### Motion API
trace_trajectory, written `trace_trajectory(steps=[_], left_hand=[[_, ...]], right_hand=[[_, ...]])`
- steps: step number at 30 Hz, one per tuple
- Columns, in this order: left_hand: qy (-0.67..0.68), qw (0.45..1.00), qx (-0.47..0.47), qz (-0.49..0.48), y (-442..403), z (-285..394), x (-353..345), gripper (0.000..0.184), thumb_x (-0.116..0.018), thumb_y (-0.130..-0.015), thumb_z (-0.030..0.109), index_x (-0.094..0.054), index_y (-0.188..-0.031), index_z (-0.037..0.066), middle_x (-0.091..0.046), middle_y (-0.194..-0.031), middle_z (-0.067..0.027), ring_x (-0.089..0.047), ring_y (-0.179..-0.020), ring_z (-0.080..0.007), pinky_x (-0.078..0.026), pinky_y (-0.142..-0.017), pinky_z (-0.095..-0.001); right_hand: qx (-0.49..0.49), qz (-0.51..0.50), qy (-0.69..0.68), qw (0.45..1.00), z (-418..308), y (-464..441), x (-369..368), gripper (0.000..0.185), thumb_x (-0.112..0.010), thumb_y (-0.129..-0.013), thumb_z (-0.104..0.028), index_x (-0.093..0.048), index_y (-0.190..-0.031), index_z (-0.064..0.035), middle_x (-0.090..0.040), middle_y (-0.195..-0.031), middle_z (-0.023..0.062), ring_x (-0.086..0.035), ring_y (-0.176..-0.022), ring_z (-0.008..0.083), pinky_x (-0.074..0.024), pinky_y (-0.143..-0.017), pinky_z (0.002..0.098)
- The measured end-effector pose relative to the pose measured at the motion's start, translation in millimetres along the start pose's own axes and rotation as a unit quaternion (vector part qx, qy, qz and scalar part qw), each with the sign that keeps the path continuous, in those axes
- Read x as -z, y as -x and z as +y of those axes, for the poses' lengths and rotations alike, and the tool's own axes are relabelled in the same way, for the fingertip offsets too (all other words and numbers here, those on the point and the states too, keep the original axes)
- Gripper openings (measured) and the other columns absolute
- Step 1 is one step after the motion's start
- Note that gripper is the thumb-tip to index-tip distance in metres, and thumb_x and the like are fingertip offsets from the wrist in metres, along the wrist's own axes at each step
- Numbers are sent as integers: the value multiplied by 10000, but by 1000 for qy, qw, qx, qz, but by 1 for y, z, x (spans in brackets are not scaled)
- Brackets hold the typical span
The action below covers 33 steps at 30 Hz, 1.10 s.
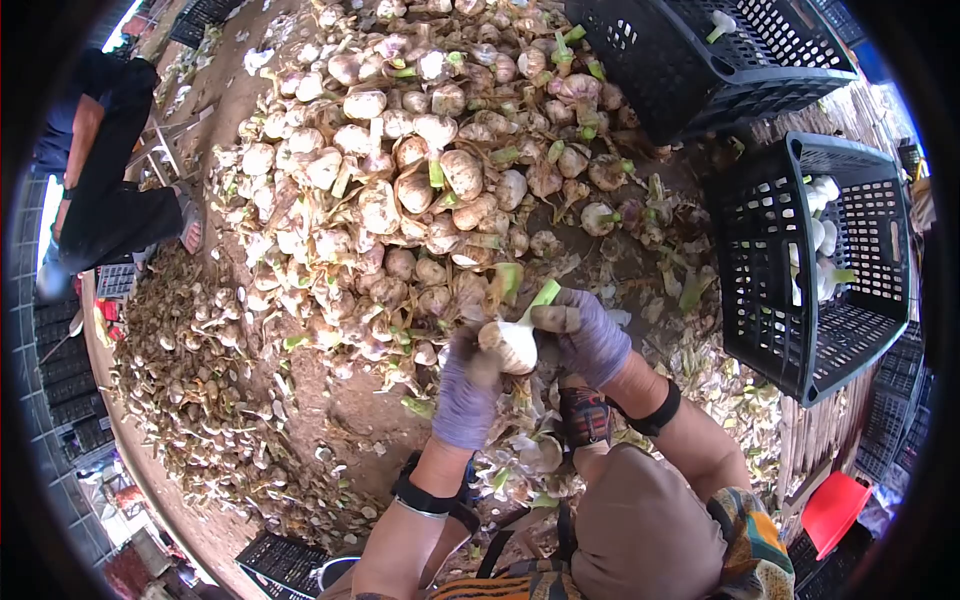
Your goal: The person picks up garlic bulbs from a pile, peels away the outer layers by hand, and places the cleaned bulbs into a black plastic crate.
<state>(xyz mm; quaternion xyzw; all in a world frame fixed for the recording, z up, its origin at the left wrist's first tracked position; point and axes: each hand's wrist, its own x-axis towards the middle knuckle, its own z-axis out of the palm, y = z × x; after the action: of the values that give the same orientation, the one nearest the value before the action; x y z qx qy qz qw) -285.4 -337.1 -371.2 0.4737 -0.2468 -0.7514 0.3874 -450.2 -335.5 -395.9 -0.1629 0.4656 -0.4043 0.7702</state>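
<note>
Garlic bulb (512, 348) is sitting between both hands, just below and right of frame centre, its green stem (546, 293) pointing to the upper right. Left hand (466, 395), in a lavender glove, is grasping the bulb from its left side; fingers are blurring, exact finger placement can't be told. Right hand (590, 340), gloved likewise, is pinching the stem between thumb and fingers on the bulb's upper right. A dark band (657, 408) is circling the right forearm.

Big garlic pile (400, 190) is filling upper centre, bulbs lying loose with dry leaves and cut green stems. Scrap heap (190, 380) is spreading across the left. Black crate (765, 290) at right is lying tilted, holding several white bulbs (828, 280). Another dark crate (650, 75) is standing upper right; a single pale bulb (721, 26) is showing beside its rim. Red basin (835, 512) is resting lower right. Another person's leg (120, 220) is extending in from upper left, foot (191, 236) near the pile's edge.
</note>
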Motion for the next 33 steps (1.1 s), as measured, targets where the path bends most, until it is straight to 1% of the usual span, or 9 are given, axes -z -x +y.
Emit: trace_trajectory(steps=[3,5,10,15,18,20,23,26,33], left_hand=[[202,977,-20,58,-3,2,16,363,-686,-739,67,-502,-1052,73,-575,-992,-65,-578,-923,-196,-500,-793,-323],[122,990,-40,63,-6,8,26,337,-688,-712,72,-528,-1009,76,-575,-1023,-76,-564,-984,-223,-485,-874,-387],[116,991,-59,-10,20,34,1,442,-694,-650,-33,-541,-1056,55,-613,-857,-35,-611,-856,-206,-532,-734,-332],[-154,984,55,-78,53,22,40,404,-686,-710,30,-585,-1101,39,-641,-913,-41,-614,-806,-130,-501,-680,-241],[-305,914,197,-181,63,-7,75,394,-654,-764,158,-581,-1140,64,-645,-986,-85,-619,-859,-190,-495,-759,-293],[-748,557,183,-313,61,-21,85,420,-612,-806,340,-576,-1155,110,-637,-1014,-127,-600,-931,-266,-450,-869,-362],[-787,587,43,-186,61,-24,63,483,-564,-810,451,-558,-1163,122,-624,-991,-129,-595,-896,-345,-447,-859,-411],[-496,866,-17,-65,37,-29,43,361,-629,-799,388,-643,-958,65,-631,-779,-74,-609,-707,-247,-476,-653,-338],[-308,947,93,21,1,19,-12,229,-637,-827,230,-632,-831,1,-509,-635,29,-459,-571,-38,-394,-517,-200]], right_hand=[[13,-2,-65,998,4,-4,-3,245,-593,-837,-274,-604,-873,-31,-553,-711,-6,-504,-593,77,-378,-477,214],[-64,113,-253,959,-4,-2,-11,182,-582,-852,-212,-602,-783,-44,-537,-656,-28,-483,-550,66,-371,-469,220],[0,108,-126,986,21,-16,33,152,-557,-831,-133,-584,-888,6,-633,-779,87,-628,-657,203,-533,-592,303],[-51,155,-177,971,25,-25,54,160,-545,-869,-194,-576,-838,-40,-615,-694,77,-593,-545,164,-466,-403,261],[-40,182,-228,956,6,-21,48,184,-553,-867,-209,-578,-755,-65,-548,-647,19,-484,-536,116,-374,-461,251],[-36,178,-256,949,0,-19,47,175,-549,-870,-206,-575,-770,-64,-545,-654,16,-480,-540,116,-375,-461,254],[-6,187,-218,958,-4,-11,37,143,-555,-861,-186,-575,-801,-59,-551,-670,20,-494,-542,122,-390,-468,253],[24,172,-155,972,4,-10,27,135,-562,-849,-166,-576,-844,-32,-576,-701,38,-528,-552,132,-420,-484,250],[48,160,-5,986,-11,7,-6,198,-592,-801,-173,-587,-849,20,-592,-669,83,-575,-532,162,-490,-484,267]])
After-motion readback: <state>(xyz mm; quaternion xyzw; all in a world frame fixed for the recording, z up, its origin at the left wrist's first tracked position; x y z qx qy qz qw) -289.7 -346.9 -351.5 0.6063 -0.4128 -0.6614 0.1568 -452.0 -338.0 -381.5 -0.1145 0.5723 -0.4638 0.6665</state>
